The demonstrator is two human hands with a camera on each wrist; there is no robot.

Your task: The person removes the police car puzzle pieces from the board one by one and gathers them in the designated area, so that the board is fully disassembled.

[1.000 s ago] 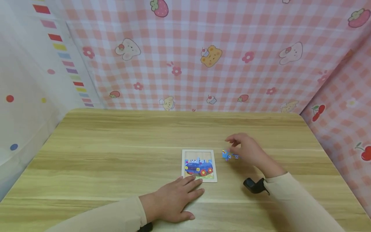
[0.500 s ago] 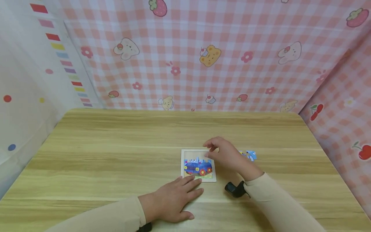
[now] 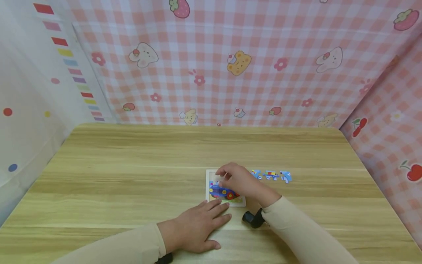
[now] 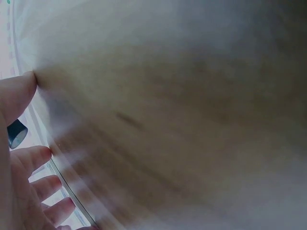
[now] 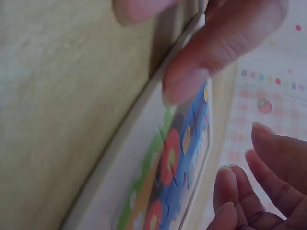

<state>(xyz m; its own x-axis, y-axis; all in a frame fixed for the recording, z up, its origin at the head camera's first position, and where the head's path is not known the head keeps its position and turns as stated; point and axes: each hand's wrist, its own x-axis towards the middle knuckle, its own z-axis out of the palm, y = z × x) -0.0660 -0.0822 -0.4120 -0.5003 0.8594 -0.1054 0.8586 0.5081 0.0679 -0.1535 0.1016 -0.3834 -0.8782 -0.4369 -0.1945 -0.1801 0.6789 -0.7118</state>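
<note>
A jigsaw puzzle (image 3: 220,192) of a blue vehicle with red wheels lies in a pale square tray (image 3: 208,187). Its upper part shows bare tray. My left hand (image 3: 199,227) lies flat with spread fingers, fingertips at the tray's near edge; its fingers (image 4: 50,187) also show in the left wrist view. My right hand (image 3: 239,179) hovers over the tray's right side, fingers loosely bent. No piece shows between its thumb (image 5: 283,148) and fingers in the right wrist view. Right of the tray lie three loose puzzle pieces, a left piece (image 3: 256,174), a middle piece (image 3: 271,175) and a right piece (image 3: 286,176).
The wooden table (image 3: 132,165) carries the tray and pieces. A pink checked cloth (image 3: 211,66) hangs behind it, with a white cloth (image 3: 26,146) at the left. A black wrist camera (image 3: 253,219) sits below my right hand.
My right hand has moved left from above the loose pieces to above the tray, uncovering the pieces. My left hand stays at the tray's edge.
</note>
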